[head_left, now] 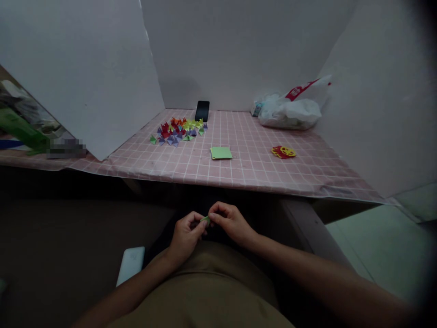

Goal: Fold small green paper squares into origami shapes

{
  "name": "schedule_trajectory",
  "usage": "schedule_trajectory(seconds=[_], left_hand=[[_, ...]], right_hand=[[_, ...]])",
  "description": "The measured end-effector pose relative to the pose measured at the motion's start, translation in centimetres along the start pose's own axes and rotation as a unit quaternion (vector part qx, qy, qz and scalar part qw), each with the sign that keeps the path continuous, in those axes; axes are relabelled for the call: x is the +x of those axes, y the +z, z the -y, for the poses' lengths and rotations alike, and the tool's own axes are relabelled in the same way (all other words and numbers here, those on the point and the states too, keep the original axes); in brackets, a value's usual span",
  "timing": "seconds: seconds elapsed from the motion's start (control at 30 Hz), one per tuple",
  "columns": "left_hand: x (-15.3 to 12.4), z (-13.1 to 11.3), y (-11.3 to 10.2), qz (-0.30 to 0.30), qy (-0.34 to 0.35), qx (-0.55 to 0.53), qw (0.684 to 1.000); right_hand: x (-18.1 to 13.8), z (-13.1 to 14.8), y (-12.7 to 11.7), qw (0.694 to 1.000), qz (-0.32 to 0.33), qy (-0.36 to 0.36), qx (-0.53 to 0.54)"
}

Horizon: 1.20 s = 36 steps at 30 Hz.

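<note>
Below the table's front edge, over my lap, my left hand [186, 234] and my right hand [229, 222] meet fingertip to fingertip. Both pinch a small folded piece of green paper [205, 220] between them. Most of the paper is hidden by my fingers. On the pink checked tablecloth [246, 168] lies a small stack of green paper squares [221, 152], well ahead of my hands. Further back and left sits a pile of several folded paper pieces [177, 130] in red, purple, yellow and green.
A black phone [202, 110] lies at the back by the white wall. A white plastic bag [290, 111] rests at the back right, with red and yellow paper cut-outs [283, 151] in front of it. White boards wall the table. A white object [130, 264] lies beside my left thigh.
</note>
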<state>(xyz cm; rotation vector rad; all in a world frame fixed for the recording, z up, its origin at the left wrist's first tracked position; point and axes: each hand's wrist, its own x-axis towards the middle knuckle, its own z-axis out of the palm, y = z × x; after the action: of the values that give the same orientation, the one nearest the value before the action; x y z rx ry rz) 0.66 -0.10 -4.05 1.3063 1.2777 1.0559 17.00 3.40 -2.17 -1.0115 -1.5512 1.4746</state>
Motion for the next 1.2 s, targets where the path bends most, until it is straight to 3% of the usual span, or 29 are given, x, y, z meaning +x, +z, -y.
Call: schedule_trajectory(seconds=[0.27,0.43,0.73,0.87,1.03,1.1,1.2], left_hand=[[0.1,-0.5,0.0,0.016,-0.001,-0.038,0.999],[0.1,-0.5,0.0,-0.003,-0.004,-0.032,0.999],[0.1,-0.7,-0.3,0.022,0.019,-0.006,1.0],[0.2,-0.8,-0.1,0.027,0.012,-0.006,1.0],[-0.3,-0.8,-0.3,0.04,0.046,0.043,0.997],[-1.0,-1.3,-0.7,0.053,0.058,0.057,0.995],[-2.1,-2.6,-1.2,0.067,0.097,0.064,0.991]], right_hand=[[-0.1,-0.2,0.0,1.0,-0.009,-0.003,-0.02],[-0.1,-0.3,0.0,1.0,-0.009,0.009,-0.005],[-0.1,0.1,-0.1,0.998,-0.006,-0.001,-0.061],[0.0,0.2,-0.1,0.994,0.022,-0.009,-0.107],[-0.2,0.3,0.0,0.995,0.063,0.011,-0.082],[-0.8,1.2,0.1,0.991,0.081,-0.001,-0.103],[-2.0,3.4,0.3,0.977,0.075,-0.108,-0.17]])
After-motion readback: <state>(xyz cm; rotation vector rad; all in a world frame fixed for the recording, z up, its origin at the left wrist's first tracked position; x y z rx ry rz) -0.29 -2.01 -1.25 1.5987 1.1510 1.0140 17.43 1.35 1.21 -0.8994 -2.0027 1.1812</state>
